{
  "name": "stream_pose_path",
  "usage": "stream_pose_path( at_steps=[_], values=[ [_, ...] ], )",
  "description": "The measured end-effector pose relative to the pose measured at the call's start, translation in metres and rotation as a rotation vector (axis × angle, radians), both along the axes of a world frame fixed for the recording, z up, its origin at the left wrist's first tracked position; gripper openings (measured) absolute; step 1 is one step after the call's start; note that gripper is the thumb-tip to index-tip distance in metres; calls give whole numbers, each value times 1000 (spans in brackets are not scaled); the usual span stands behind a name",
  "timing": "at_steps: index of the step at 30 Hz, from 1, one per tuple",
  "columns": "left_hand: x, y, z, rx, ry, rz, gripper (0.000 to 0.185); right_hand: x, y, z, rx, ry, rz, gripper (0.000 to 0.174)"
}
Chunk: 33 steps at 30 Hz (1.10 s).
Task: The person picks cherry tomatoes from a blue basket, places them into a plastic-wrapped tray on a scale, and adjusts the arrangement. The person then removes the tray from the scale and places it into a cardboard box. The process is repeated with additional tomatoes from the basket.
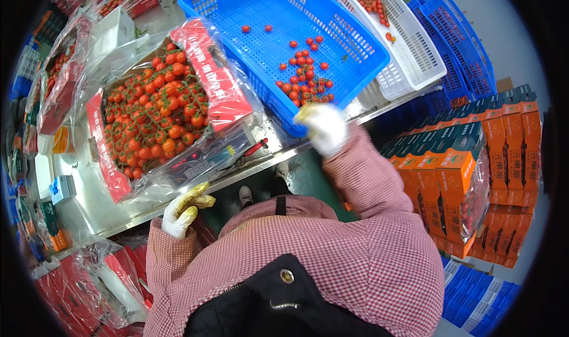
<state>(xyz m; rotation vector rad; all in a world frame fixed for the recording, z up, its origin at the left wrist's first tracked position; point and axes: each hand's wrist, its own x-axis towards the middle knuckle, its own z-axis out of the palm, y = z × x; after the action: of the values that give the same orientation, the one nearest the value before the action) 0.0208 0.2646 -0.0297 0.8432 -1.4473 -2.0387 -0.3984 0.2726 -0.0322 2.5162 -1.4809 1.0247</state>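
My left hand, in a white glove with yellowed fingertips, is at the front edge of the steel table. Its fingers are apart and nothing is in them. Close by, a red cardboard box lined with clear plastic film holds a heap of cherry tomatoes on green stems. The box rests on a digital scale with lit red digits. My right hand, gloved too and blurred, is over the near rim of a blue plastic crate. Loose cherry tomatoes lie in the crate. Whether this hand holds anything is hidden by blur.
Red-handled snips lie by the table edge. A white crate with tomatoes stands beyond the blue one. Orange and green cartons are stacked at right. Film-covered red boxes are at lower left, a small light-blue box on the table.
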Motion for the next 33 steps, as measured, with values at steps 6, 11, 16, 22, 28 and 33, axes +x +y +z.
stream_pose_path(
  at_steps=[6, 11, 16, 22, 28, 33],
  values=[
    [-46, 2, -11, 61, -22, -100, 59, -116, -4, -20, 336, 381, -456, 60],
    [-105, 14, -8, 143, -26, -144, 42, -135, -11, -59, 112, 192, -319, 38],
    [-146, 23, 3, 183, -177, -135, 41, -137, -15, -64, 53, 161, -283, 33],
    [-165, 11, 25, 18, -316, -167, 42, -135, -7, -36, 139, 83, -192, 29],
    [-173, 6, 41, -62, -172, -41, 38, -95, -69, 3, 707, 213, 264, 40],
    [-159, 43, 22, 48, -133, -36, 40, -17, -139, -32, 1133, 893, 409, 42]
  ],
)
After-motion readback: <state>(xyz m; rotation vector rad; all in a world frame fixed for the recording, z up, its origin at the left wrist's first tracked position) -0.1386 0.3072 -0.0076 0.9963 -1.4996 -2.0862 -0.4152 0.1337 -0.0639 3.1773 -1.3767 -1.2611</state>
